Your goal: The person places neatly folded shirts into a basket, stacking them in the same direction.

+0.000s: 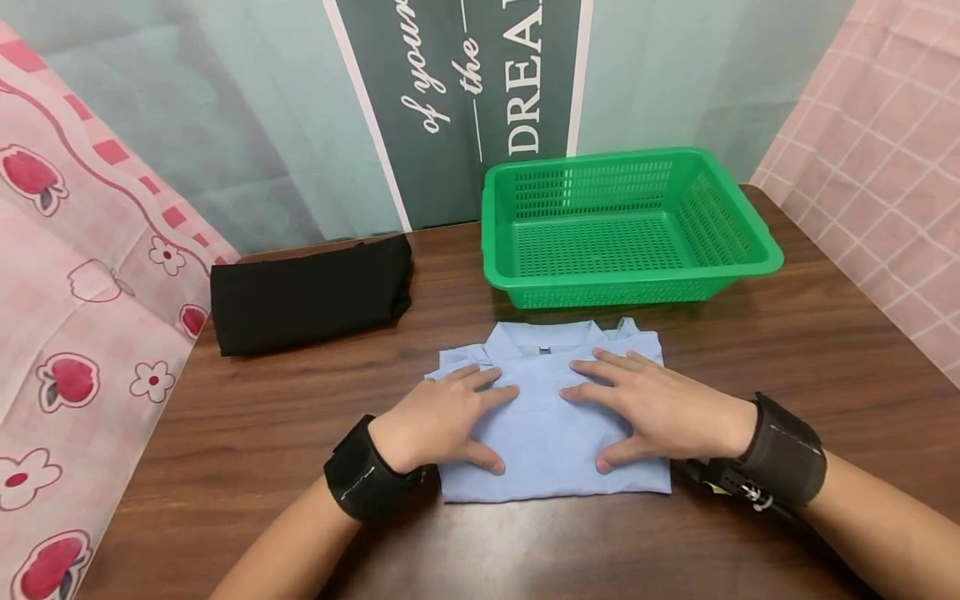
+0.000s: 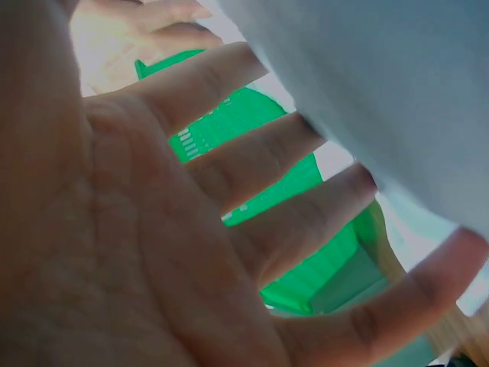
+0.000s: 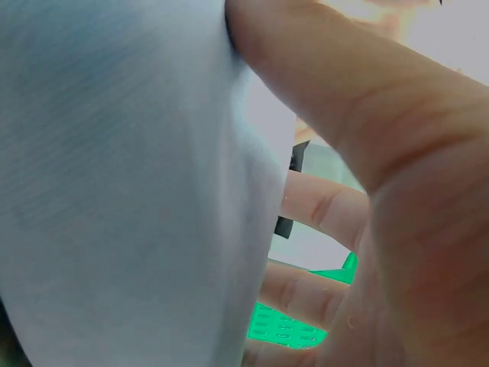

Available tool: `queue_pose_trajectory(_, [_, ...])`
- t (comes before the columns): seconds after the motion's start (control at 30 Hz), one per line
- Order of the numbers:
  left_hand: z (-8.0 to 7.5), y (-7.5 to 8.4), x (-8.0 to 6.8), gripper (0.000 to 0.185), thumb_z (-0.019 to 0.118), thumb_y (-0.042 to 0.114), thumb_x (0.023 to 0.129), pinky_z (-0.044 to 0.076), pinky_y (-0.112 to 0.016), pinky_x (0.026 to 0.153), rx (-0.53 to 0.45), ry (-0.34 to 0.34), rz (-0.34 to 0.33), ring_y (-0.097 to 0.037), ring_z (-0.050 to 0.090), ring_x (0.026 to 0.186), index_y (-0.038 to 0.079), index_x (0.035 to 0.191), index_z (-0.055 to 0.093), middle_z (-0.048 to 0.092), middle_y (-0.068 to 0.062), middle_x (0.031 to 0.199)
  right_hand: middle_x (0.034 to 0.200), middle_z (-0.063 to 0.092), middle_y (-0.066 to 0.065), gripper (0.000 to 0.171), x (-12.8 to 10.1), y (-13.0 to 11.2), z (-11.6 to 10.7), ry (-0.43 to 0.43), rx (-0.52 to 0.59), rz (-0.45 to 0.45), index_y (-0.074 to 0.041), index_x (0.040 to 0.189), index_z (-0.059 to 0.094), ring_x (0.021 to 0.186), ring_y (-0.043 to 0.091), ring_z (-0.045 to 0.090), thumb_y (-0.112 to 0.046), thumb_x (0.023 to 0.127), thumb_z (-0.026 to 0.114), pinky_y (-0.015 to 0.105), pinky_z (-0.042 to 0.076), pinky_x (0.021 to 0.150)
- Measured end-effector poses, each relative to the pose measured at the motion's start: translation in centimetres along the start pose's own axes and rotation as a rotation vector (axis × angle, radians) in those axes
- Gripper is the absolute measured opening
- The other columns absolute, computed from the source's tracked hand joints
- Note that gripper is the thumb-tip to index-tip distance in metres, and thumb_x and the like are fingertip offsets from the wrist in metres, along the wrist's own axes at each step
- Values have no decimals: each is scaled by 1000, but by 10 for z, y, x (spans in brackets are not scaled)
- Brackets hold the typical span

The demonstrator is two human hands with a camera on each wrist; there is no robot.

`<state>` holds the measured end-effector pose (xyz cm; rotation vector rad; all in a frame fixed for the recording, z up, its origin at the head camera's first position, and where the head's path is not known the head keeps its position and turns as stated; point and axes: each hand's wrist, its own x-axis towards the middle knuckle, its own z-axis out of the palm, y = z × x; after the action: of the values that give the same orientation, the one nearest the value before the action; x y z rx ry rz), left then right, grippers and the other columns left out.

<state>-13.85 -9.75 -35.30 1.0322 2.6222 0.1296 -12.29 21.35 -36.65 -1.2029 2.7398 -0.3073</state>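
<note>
A folded light blue shirt [image 1: 551, 450] lies collar-up on the dark wooden table [image 1: 255, 433], near its front edge. My left hand [image 1: 442, 417] lies flat on the shirt's left half, fingers straight and spread. My right hand [image 1: 652, 408] lies flat on the right half, fingers straight and pointing left. The left wrist view shows my left palm [image 2: 114, 229] and spread fingers against the pale cloth [image 2: 382, 92]. The right wrist view is filled with the shirt cloth [image 3: 122, 176] and my right thumb [image 3: 344, 84].
An empty green plastic basket [image 1: 738, 262] stands just behind the shirt. A folded black garment [image 1: 307, 296] lies at the back left of the table. Pink patterned cloth [image 1: 67, 333] hangs along the left side, pink checked cloth [image 1: 885, 158] along the right.
</note>
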Motion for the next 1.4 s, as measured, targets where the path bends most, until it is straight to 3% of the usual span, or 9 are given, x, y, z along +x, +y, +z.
queue_pose_trajectory(0.2, [-3, -9, -1, 80, 78, 60, 89, 56, -53, 105, 10, 58, -22, -32, 57, 143, 17, 153, 57, 55, -14, 158, 159, 52, 16, 78, -1, -1, -1, -10, 11, 10, -24, 149, 60, 148, 50, 46, -73, 89, 68, 74, 40, 112])
queue_pose_trajectory(0.43, [-2, -12, 4, 81, 78, 61, 89, 49, -60, 111, 29, 96, -92, -37, 60, 139, 12, 151, 59, 60, -14, 153, 158, 53, 18, 77, -1, -1, 1, 4, 5, 11, -22, 149, 60, 147, 51, 47, -69, 89, 71, 75, 39, 111])
queue_pose_trajectory(0.63, [0, -15, 5, 80, 74, 61, 92, 47, -63, 110, 40, 139, -107, -38, 58, 139, 8, 150, 58, 60, -16, 151, 159, 52, 18, 78, -1, -2, 1, -4, 21, 27, -21, 149, 59, 148, 51, 45, -68, 89, 72, 75, 38, 112])
queue_pose_trajectory(0.97, [0, -19, 9, 61, 67, 48, 102, 49, -59, 105, 61, 158, -116, -33, 63, 129, 5, 144, 63, 66, -16, 137, 159, 52, 17, 77, -3, -3, 1, -15, 26, 36, -22, 149, 59, 149, 51, 44, -68, 89, 72, 76, 38, 112])
queue_pose_trajectory(1.13, [4, -22, 10, 40, 69, 33, 104, 52, -54, 92, 46, 212, -100, -30, 67, 112, 5, 132, 70, 68, -12, 119, 160, 52, 15, 73, -2, 0, -2, 12, 18, 43, -22, 150, 59, 151, 49, 43, -66, 93, 68, 72, 38, 115])
queue_pose_trajectory(1.27, [7, -25, 11, 28, 71, 25, 102, 52, -53, 89, 28, 257, -76, -29, 68, 106, 9, 125, 73, 68, -9, 113, 160, 50, 19, 69, -1, 9, -5, 75, -30, 101, -17, 151, 59, 151, 50, 41, -60, 98, 67, 71, 35, 118])
queue_pose_trajectory(1.4, [8, -27, 11, 22, 72, 22, 102, 52, -53, 89, 31, 280, -56, -30, 67, 107, 11, 121, 73, 68, -9, 113, 156, 52, 28, 73, 0, 20, -9, 143, -71, 229, -7, 152, 56, 146, 54, 46, -56, 99, 68, 70, 37, 117])
